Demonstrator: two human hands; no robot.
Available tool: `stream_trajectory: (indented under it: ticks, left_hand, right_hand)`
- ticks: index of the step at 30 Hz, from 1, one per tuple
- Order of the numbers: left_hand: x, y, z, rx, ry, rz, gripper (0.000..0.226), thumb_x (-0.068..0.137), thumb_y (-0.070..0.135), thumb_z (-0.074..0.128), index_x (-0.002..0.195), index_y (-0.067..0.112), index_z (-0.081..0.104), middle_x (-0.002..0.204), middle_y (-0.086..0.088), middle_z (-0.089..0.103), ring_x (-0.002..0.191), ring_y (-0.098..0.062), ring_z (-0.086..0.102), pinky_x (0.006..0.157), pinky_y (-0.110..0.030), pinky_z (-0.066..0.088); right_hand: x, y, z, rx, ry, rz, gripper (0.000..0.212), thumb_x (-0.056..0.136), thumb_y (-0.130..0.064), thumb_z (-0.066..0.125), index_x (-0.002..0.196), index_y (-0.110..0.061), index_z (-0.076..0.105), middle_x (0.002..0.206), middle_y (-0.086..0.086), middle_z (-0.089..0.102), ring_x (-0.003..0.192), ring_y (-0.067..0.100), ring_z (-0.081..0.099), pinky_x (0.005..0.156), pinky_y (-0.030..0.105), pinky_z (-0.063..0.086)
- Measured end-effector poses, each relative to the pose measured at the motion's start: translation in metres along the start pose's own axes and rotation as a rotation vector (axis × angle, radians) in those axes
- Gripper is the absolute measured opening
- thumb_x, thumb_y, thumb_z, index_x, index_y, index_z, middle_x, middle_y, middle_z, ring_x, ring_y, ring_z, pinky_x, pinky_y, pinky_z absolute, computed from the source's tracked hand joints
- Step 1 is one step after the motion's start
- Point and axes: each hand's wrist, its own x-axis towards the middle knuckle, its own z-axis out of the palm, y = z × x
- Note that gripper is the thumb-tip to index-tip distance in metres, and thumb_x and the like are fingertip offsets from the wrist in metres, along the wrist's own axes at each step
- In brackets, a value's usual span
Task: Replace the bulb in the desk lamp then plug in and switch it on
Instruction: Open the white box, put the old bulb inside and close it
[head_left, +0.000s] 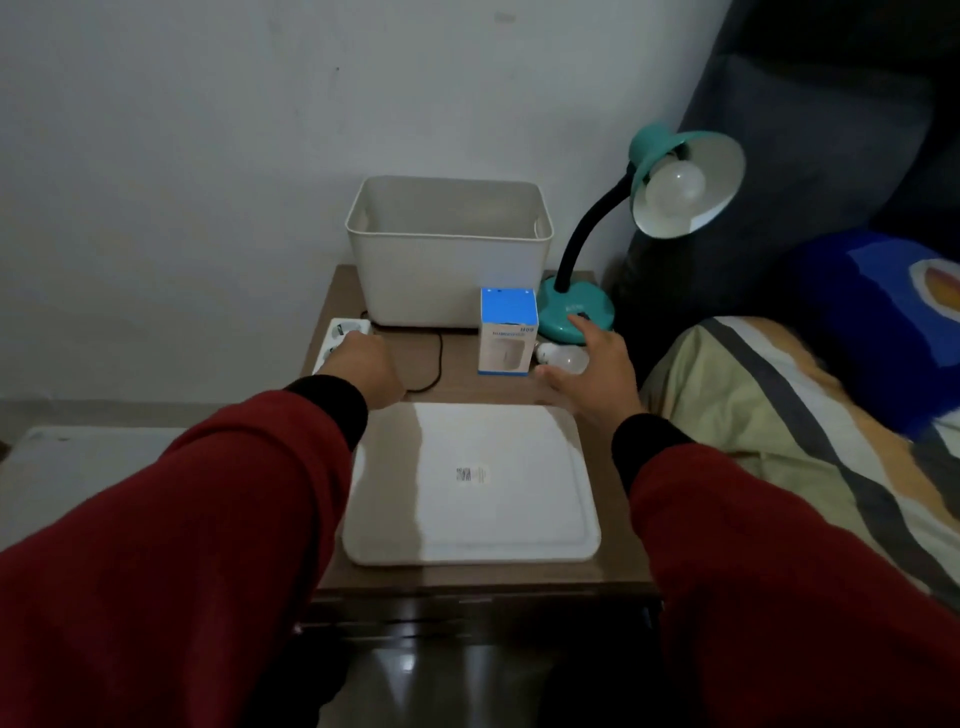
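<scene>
- Both hands are extended over the nightstand (467, 387). My left hand (366, 371) is curled at the white power strip (340, 340); I cannot tell whether it pinches the plug, since the fingers hide it. My right hand (597, 371) is spread flat, fingers straight, its index tip touching the teal lamp base (574, 317) near the dark switch.
- Risk 1: if the plug is only part seated under my left hand, pressing the switch gives no light, and I may misread that as a bad bulb.
- Risk 2: the loose bulb (563, 358) lies on its side just under my right palm, beside the bulb box (508, 332). A downward shift of the wrist could roll it off the edge toward the bed (779, 415).
- Risk 3: the black cord (434, 364) loops between both hands; a tug from the left could drag the lamp base.
- Desk lamp (675, 176): its base stands at the back right corner, touched by my right hand and well apart from my left. 1 fitted bulb (675, 187) sits unlit in the shade, above and beyond both hands.
- A white bin (447, 254) stands behind; a white tray (472, 483) lies between my forearms.
</scene>
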Motion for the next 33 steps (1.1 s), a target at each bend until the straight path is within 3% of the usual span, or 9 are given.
stream_trajectory:
  ticks: [5, 10, 12, 17, 23, 28, 30, 33]
  left_hand:
    - [0.030, 0.006, 0.007, -0.023, -0.055, 0.006, 0.047, 0.087, 0.039, 0.056, 0.112, 0.000, 0.058, 0.122, -0.019, 0.057, 0.117, -0.033, 0.049, 0.100, -0.036, 0.042]
    - [0.040, 0.013, 0.008, -0.119, -0.046, 0.013, 0.049, 0.082, 0.039, 0.065, 0.109, -0.001, 0.059, 0.121, -0.020, 0.056, 0.113, -0.031, 0.052, 0.087, -0.031, 0.045]
    - [0.041, 0.014, 0.005, -0.121, -0.053, 0.007, 0.053, 0.081, 0.040, 0.066, 0.114, 0.000, 0.057, 0.124, -0.020, 0.052, 0.114, -0.030, 0.052, 0.090, -0.032, 0.045]
    - [0.037, 0.013, -0.006, -0.035, -0.050, 0.042, 0.049, 0.076, 0.047, 0.066, 0.097, 0.003, 0.063, 0.110, -0.015, 0.062, 0.104, -0.027, 0.057, 0.081, -0.027, 0.045]
    - [0.024, 0.011, -0.047, 0.037, -0.030, 0.045, 0.038, 0.083, 0.026, 0.057, 0.111, 0.001, 0.059, 0.121, -0.020, 0.056, 0.109, -0.033, 0.056, 0.087, -0.032, 0.049]
    - [0.019, 0.008, -0.097, 0.038, 0.077, 0.074, 0.039, 0.086, 0.026, 0.059, 0.117, 0.003, 0.059, 0.123, -0.017, 0.057, 0.114, -0.031, 0.055, 0.090, -0.032, 0.048]
    - [0.024, 0.008, -0.117, 0.036, 0.102, 0.079, 0.039, 0.085, 0.028, 0.059, 0.114, 0.002, 0.061, 0.121, -0.017, 0.059, 0.110, -0.031, 0.057, 0.087, -0.032, 0.049]
    - [0.034, 0.011, -0.143, 0.020, 0.135, 0.091, 0.039, 0.085, 0.028, 0.059, 0.112, 0.000, 0.060, 0.118, -0.018, 0.059, 0.106, -0.033, 0.059, 0.078, -0.031, 0.047]
  right_hand:
    - [0.020, 0.017, 0.012, 0.158, -0.037, 0.106, 0.081, 0.072, -0.023, 0.079, 0.142, -0.023, 0.037, 0.146, 0.009, 0.032, 0.133, 0.022, 0.037, 0.111, 0.031, 0.031]
    - [0.034, 0.023, 0.026, 0.155, -0.044, 0.150, 0.073, 0.071, -0.019, 0.079, 0.137, -0.018, 0.046, 0.138, 0.013, 0.045, 0.126, 0.025, 0.044, 0.104, 0.029, 0.034]
    - [0.036, 0.025, 0.025, 0.146, -0.049, 0.160, 0.068, 0.071, -0.021, 0.079, 0.132, -0.015, 0.052, 0.134, 0.014, 0.052, 0.122, 0.027, 0.049, 0.103, 0.032, 0.037]
    - [0.032, 0.019, 0.010, 0.174, -0.029, 0.162, 0.063, 0.074, -0.022, 0.077, 0.132, -0.016, 0.052, 0.131, 0.012, 0.053, 0.119, 0.026, 0.050, 0.102, 0.036, 0.042]
    - [0.029, -0.014, -0.031, 0.142, 0.071, 0.077, 0.060, 0.074, -0.025, 0.077, 0.129, -0.017, 0.055, 0.128, 0.012, 0.057, 0.116, 0.025, 0.055, 0.096, 0.026, 0.041]
    - [0.038, -0.062, -0.071, 0.100, 0.099, -0.021, 0.058, 0.074, -0.026, 0.076, 0.128, -0.016, 0.056, 0.127, 0.011, 0.061, 0.117, 0.026, 0.056, 0.098, 0.029, 0.041]
    - [0.046, -0.079, -0.082, 0.104, 0.089, -0.060, 0.058, 0.076, -0.025, 0.075, 0.130, -0.015, 0.055, 0.129, 0.009, 0.059, 0.117, 0.023, 0.055, 0.089, 0.021, 0.041]
    - [0.062, -0.102, -0.089, 0.107, 0.043, -0.111, 0.057, 0.078, -0.024, 0.074, 0.131, -0.015, 0.053, 0.128, 0.010, 0.056, 0.100, 0.018, 0.052, 0.058, 0.000, 0.038]
